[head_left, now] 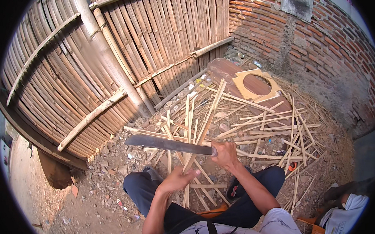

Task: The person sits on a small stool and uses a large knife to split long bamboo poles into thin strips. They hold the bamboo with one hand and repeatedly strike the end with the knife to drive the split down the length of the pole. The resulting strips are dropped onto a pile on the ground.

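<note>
My right hand (pixel 226 154) is closed around the handle of a machete (pixel 168 144). The long dark blade points left, level across the middle of the view. It passes in front of a bamboo strip (pixel 213 109) that slants up and away. The strip's near end is in my left hand (pixel 178 179), just below the blade; the fingers are partly hidden behind the hand. Many loose split bamboo strips (pixel 253 129) lie criss-crossed on the ground, under the blade and off to the right.
A bamboo-slat wall (pixel 157 37) with a thick bamboo post (pixel 111 60) rises at the left. A brick wall (pixel 272 41) closes off the back right. Near it lies a brown board (pixel 226 73) under a panel with a round hole (pixel 239 83). At lower right is a white sack (pixel 345 219).
</note>
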`<state>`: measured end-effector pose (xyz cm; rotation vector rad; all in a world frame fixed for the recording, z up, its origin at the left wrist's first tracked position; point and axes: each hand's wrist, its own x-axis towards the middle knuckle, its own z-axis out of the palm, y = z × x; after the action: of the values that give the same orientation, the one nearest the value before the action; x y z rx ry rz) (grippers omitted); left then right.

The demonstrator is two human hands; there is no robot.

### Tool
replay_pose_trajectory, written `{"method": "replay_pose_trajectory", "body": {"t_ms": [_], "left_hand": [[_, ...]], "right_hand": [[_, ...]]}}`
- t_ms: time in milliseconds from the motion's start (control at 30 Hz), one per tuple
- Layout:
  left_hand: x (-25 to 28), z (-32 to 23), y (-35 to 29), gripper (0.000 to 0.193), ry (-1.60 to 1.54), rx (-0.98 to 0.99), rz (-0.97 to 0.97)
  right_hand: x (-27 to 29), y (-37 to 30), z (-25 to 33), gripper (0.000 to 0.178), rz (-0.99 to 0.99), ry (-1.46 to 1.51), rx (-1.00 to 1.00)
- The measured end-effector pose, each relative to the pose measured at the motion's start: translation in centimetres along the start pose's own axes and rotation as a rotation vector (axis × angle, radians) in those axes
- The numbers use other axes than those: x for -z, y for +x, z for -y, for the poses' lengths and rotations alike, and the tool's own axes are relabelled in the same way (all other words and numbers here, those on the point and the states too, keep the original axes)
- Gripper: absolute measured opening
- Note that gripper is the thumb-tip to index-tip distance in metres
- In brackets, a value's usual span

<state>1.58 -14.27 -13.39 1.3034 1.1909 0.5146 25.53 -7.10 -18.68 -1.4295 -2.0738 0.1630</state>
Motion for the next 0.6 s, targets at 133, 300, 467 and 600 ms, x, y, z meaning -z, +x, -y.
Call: {"method": "replay_pose_trajectory", "body": {"t_ms": [133,300,467,600], "left_hand": [[0.4,1.9,-1.6,0.034,0.032,0.141,0.078],[0.4,2.6,-0.6,0.038,0.064,0.117,0.041],[0.2,4.2,-1.4,0.040,0.115,-0.029,-0.040],[1.0,5.5,-3.1,0.039,0.207,0.031,0.030]], "right_hand": [[0.7,2.8,-5.2,0.025,-0.174,0.014,-0.365],[-0.1,0.1,-1.3,0.020,-0.004,0.019,-0.087],[-0.3,1.5,-5.3,0.021,-0.029,0.105,-0.312],[0.9,2.8,-7.9,0.023,-0.068,0.098,-0.454]]}}
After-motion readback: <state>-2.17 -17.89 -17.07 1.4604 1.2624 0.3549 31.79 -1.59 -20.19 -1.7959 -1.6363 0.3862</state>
